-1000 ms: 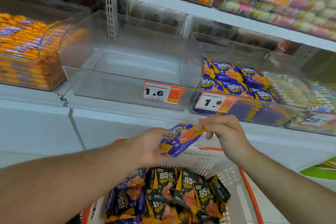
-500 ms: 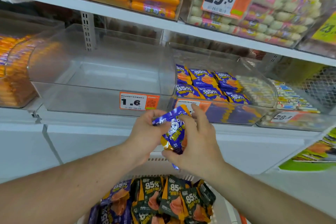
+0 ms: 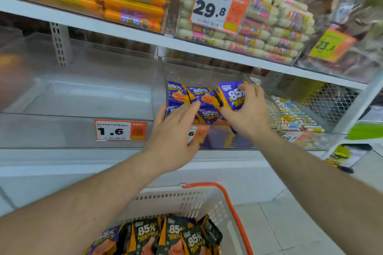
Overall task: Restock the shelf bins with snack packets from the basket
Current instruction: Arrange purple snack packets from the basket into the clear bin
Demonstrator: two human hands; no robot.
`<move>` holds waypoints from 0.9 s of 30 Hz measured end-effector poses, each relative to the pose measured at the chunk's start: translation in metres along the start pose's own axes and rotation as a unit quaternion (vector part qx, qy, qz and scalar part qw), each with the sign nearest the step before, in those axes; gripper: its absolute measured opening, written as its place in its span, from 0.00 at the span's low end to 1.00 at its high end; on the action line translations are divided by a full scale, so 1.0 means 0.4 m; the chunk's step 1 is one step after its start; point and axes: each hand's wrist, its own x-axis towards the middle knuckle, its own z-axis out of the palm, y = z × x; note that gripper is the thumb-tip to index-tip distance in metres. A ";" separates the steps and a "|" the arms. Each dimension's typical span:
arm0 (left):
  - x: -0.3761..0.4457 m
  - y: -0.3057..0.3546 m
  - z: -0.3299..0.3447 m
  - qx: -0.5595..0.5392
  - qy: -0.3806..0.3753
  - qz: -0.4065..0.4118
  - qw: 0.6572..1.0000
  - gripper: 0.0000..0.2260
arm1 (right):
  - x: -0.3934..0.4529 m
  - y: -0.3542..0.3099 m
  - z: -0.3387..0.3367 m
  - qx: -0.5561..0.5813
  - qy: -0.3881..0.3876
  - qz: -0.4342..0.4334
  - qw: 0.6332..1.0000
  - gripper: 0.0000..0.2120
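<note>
**Purple packet at the right bin, both hands up at the shelf**

We saw the right hand (image 3: 247, 109) clamped on a purple snack packet (image 3: 232, 95), thumb under it and fingers (image 3: 253, 93) curled over its right edge, holding it upright over the right end of the clear shelf bin (image 3: 219, 72). That bin already held purple packets (image 3: 190, 97) standing along its front wall, left to middle; the held packet touched the nearest of them. The left hand (image 3: 176, 128) was flat and open, fingers spread slightly apart, resting on the bin's front-left corner and covering part of a price tag (image 3: 199, 133); we could not tell if the fingertips pressed the packets or only the clear wall.

Left of it stood an empty clear bin (image 3: 83, 97) with a 1.6 price tag (image 3: 120, 130) on its front wall. Right of the purple bin sat a bin of pale wrapped snacks (image 3: 294, 114). On the shelf above lay orange sausages (image 3: 132, 0) at the left and white sausage packs (image 3: 269, 27) with a 29.8 tag (image 3: 213, 6) on the front.

Bottom centre, the white basket (image 3: 186, 198) with orange handle (image 3: 232, 203) held dark 85% packets (image 3: 178, 234) and a purple one at its left edge (image 3: 105, 240)
</note>
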 end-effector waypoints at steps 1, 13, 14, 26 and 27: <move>-0.005 -0.014 0.016 0.042 -0.023 -0.001 0.999 0.35 | 0.032 0.028 0.000 -0.026 -0.018 0.015 0.999 0.35; -0.018 -0.055 0.062 0.173 -0.048 0.020 0.984 0.35 | 0.153 0.165 0.079 -0.251 -0.253 0.167 0.919 0.23; -0.019 -0.056 0.063 0.171 -0.045 0.021 0.984 0.35 | 0.151 0.161 0.078 -0.262 -0.270 0.162 0.912 0.16; -0.021 -0.049 0.054 0.192 -0.061 0.017 0.979 0.35 | 0.142 0.137 0.048 -0.321 -0.313 0.140 0.883 0.15; -0.020 -0.049 0.053 0.191 -0.062 0.015 0.979 0.35 | 0.142 0.135 0.048 -0.318 -0.314 0.140 0.883 0.15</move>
